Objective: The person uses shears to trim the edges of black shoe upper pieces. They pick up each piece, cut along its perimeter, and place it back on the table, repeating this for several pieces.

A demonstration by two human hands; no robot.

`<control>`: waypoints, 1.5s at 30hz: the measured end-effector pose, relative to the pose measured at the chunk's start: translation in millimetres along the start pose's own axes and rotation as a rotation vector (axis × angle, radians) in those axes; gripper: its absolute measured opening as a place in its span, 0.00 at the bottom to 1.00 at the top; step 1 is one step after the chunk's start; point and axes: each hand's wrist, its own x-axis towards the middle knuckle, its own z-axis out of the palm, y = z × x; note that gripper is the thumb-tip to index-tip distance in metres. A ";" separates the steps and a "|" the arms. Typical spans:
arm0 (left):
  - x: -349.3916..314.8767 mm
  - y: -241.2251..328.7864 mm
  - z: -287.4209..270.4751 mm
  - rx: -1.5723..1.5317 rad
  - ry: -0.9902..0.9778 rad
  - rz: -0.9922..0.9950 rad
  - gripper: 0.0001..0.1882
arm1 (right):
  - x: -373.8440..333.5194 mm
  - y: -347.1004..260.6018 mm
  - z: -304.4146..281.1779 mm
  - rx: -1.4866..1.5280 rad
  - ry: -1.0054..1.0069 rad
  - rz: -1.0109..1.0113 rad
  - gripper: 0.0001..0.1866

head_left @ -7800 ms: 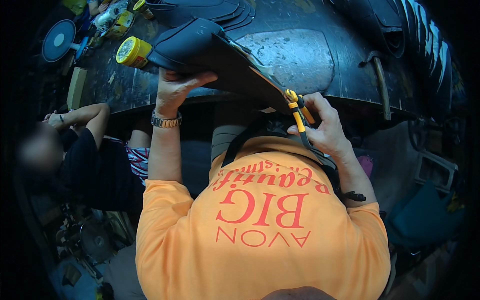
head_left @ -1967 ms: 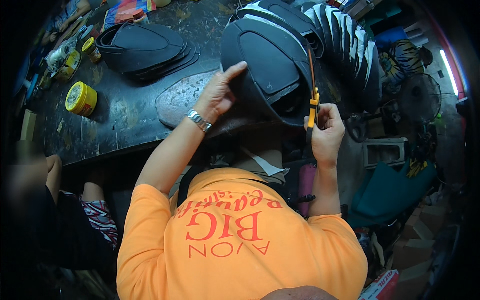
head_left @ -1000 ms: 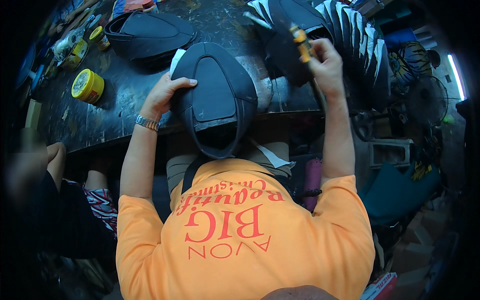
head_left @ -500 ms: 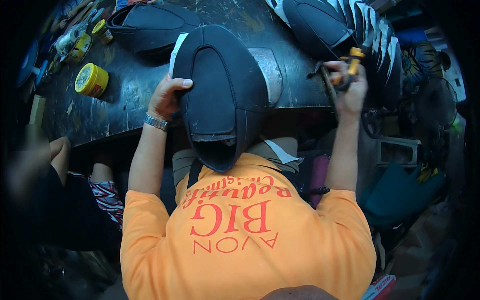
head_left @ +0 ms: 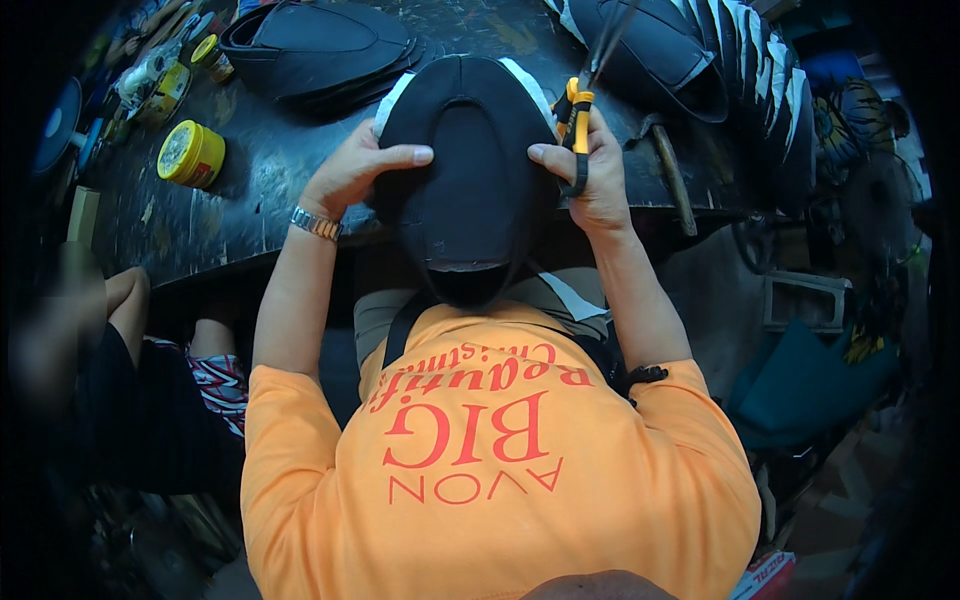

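A black shoe upper (head_left: 462, 190) is held in front of me, toe end away and its opening toward my body. White lining edges show on both sides of it. My left hand (head_left: 345, 172) grips its left edge, thumb on top and fingers hidden beneath. At the right edge my right hand (head_left: 595, 175) presses its thumb on the upper. The same hand also holds yellow-and-black-handled scissors (head_left: 578, 130), blades pointing up and away over the table.
A hammer (head_left: 672, 175) lies at the right on the dark worktable (head_left: 270, 205). Stacked black uppers (head_left: 320, 50) lie far left, and a row of uppers with white edges (head_left: 650, 50) far right. Yellow tubs (head_left: 191, 155) stand at the left. Another person's arm (head_left: 125, 305) is at the left.
My right hand has left the hammer on the table and come left with the scissors to the upper's right edge. The upper has straightened, and my left thumb lies further onto it.
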 end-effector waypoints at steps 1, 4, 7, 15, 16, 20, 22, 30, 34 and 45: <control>3.7 3.5 -1.4 0.051 -0.003 0.006 0.27 | 4.8 3.2 2.5 -0.043 0.010 -0.035 0.23; 16.5 11.3 -5.1 0.159 -0.006 0.080 0.29 | 16.9 10.1 6.7 -0.181 0.038 -0.122 0.20; 25.6 7.9 -3.4 0.199 0.021 0.127 0.32 | 24.1 11.9 3.1 -0.338 0.090 -0.102 0.21; 35.4 -11.5 2.7 0.241 0.142 0.121 0.33 | 21.2 19.5 -1.9 -0.750 0.147 -0.144 0.17; 33.7 -11.2 0.2 0.193 0.147 0.111 0.33 | 18.0 16.7 -5.1 -0.718 0.157 -0.094 0.17; 18.8 -8.9 -17.9 -0.115 0.138 0.119 0.28 | -2.7 -3.6 -27.5 -0.332 0.014 0.111 0.15; 11.7 -8.4 -29.3 -0.236 0.150 0.128 0.23 | -22.7 -10.0 -36.7 -0.099 -0.145 0.264 0.18; -5.1 -20.9 -46.1 -0.408 0.233 0.221 0.22 | -90.3 23.6 -18.9 0.133 -0.506 0.564 0.38; -8.0 -22.1 -47.1 -0.406 0.253 0.230 0.21 | -97.4 23.3 -12.3 0.080 -0.443 0.439 0.41; -11.0 -19.8 -44.4 -0.351 0.300 0.237 0.17 | -96.3 16.0 -13.1 -0.025 -0.328 0.434 0.25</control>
